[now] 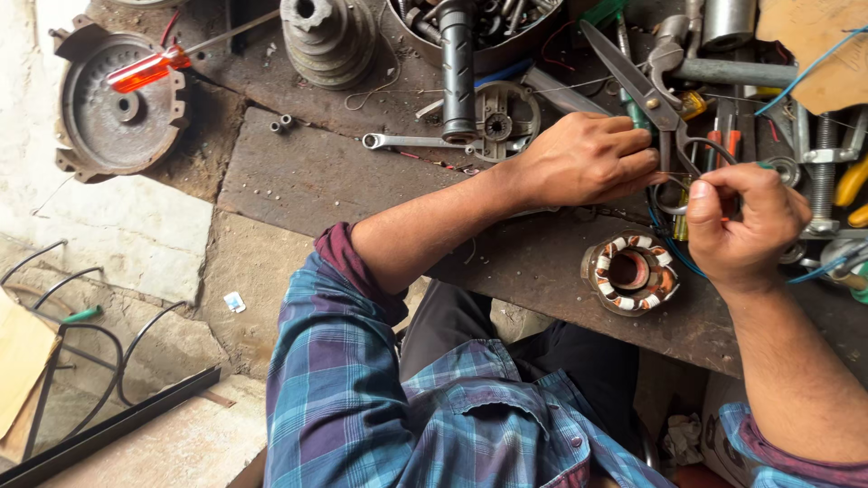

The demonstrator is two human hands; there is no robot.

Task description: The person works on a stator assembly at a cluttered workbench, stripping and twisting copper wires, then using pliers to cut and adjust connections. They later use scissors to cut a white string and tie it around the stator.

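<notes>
While both hands meet above the dark workbench (344, 172), the left hand (588, 163) is curled with fingers pinched onto thin wires (667, 185) just beside the scissors (646, 90). Right hand (746, 221) is closed too, thumb and fingertips pinching the same wire bundle from the other side. Wires run down to the wound stator (630, 271), which sits on the bench just below the hands, near its front edge. Spanner (411, 141) lies left of the hands; red-handled screwdriver (145, 70) rests on a round motor cover (117, 104), well apart.
</notes>
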